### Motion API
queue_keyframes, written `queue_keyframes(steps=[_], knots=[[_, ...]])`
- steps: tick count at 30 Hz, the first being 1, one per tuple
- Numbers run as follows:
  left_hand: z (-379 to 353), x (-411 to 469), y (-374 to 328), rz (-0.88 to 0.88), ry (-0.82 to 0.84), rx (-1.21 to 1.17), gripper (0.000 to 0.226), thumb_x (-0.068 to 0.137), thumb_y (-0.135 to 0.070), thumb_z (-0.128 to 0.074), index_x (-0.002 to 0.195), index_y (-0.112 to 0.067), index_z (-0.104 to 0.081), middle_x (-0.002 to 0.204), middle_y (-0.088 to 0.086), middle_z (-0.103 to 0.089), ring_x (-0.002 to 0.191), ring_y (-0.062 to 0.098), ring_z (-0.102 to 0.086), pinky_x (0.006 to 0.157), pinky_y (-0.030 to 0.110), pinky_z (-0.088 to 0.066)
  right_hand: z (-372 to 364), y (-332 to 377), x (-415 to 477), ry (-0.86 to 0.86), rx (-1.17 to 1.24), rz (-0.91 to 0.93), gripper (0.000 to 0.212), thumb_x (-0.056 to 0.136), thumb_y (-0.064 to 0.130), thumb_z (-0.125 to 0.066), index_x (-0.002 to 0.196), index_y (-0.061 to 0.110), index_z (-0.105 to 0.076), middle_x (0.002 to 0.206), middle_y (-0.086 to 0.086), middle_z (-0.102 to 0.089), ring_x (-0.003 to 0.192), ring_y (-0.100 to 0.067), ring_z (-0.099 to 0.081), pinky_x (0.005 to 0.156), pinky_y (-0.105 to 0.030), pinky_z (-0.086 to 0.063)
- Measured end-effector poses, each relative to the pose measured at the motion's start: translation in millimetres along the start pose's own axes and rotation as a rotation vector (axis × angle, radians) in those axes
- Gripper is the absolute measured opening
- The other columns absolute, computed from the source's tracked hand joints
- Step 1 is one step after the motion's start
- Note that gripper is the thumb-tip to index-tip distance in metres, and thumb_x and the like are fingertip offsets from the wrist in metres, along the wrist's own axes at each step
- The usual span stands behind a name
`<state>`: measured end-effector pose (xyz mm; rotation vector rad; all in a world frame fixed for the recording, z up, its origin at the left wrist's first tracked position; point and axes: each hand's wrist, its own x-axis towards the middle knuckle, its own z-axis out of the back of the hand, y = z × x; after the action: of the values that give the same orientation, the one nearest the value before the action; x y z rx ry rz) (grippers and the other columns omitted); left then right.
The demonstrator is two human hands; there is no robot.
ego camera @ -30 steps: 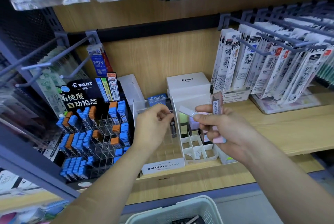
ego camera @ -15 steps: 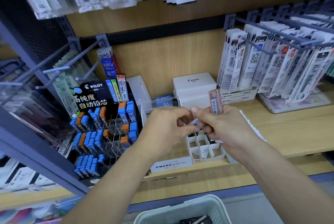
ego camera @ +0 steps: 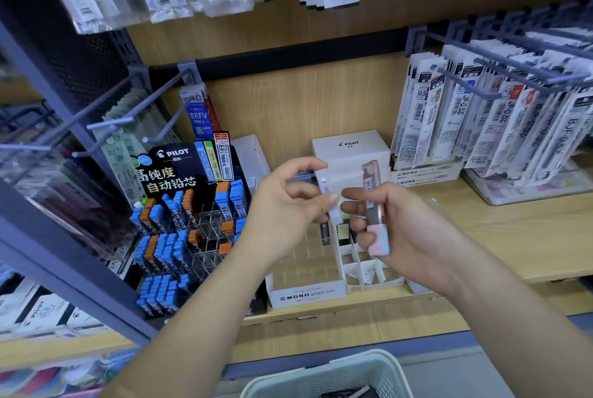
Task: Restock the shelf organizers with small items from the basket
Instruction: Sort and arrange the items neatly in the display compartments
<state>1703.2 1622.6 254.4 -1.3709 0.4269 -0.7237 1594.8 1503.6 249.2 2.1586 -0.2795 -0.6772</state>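
Head view: your left grip (ego camera: 288, 208) is clamped on a slim white case (ego camera: 331, 205), pinched upright at the fingertips. Your right grip (ego camera: 414, 230) is clamped round a clear pink case (ego camera: 372, 192), also upright, pink end down. The two cases sit close together, above the white divided organizer (ego camera: 369, 272) on the wooden shelf (ego camera: 513, 237). A MONO box (ego camera: 308, 291) stands just beside it, on its left. The basket (ego camera: 321, 378) is at the bottom edge, below the shelf. A black display rack (ego camera: 173, 173) with blue and orange tubes stands at left.

Basket (ego camera: 324, 375) below shelf organizers (ego camera: 308, 275)
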Motion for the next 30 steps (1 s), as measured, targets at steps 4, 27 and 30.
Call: queue_keyframes(steps=[4,27,30], knots=[[17.6,9.4,-3.2,-0.003,-0.165,-0.142,0.027,0.081,-0.002,-0.071,0.104,-0.013,-0.061,0.066,0.006,-0.069,0.064,0.020,-0.065,0.069,0.029,-0.058,3.4,7.8,-5.8,-0.002,-0.003,0.031,0.026,0.095,0.004,-0.054,0.120,-0.004,-0.053,0.087,-0.022,-0.064,0.062,-0.022,-0.053,0.050,-0.028,-0.048],[35.4,70.0,25.5,0.088,0.018,0.921,0.022,0.096,-0.009,-0.051,0.102,-0.021,-0.069,0.112,0.004,-0.064,0.089,0.016,-0.062,0.068,0.024,-0.047,14.4,12.1,-1.9,-0.098,-0.166,0.021,0.026,0.090,0.015,-0.053,0.110,0.010,-0.070,0.071,-0.005,-0.050,0.049,-0.013,-0.037,0.039,-0.022,-0.021],[33.2,71.4,30.5,0.074,0.044,0.888,0.030,0.094,-0.003,-0.048,0.110,-0.019,-0.068,0.110,0.006,-0.063,0.094,0.021,-0.064,0.075,0.030,-0.051,12.4,11.2,-3.3,-0.089,-0.176,0.020,0.025,0.089,0.016,-0.055,0.107,0.010,-0.072,0.074,-0.005,-0.050,0.050,-0.014,-0.038,0.041,-0.023,-0.021]])
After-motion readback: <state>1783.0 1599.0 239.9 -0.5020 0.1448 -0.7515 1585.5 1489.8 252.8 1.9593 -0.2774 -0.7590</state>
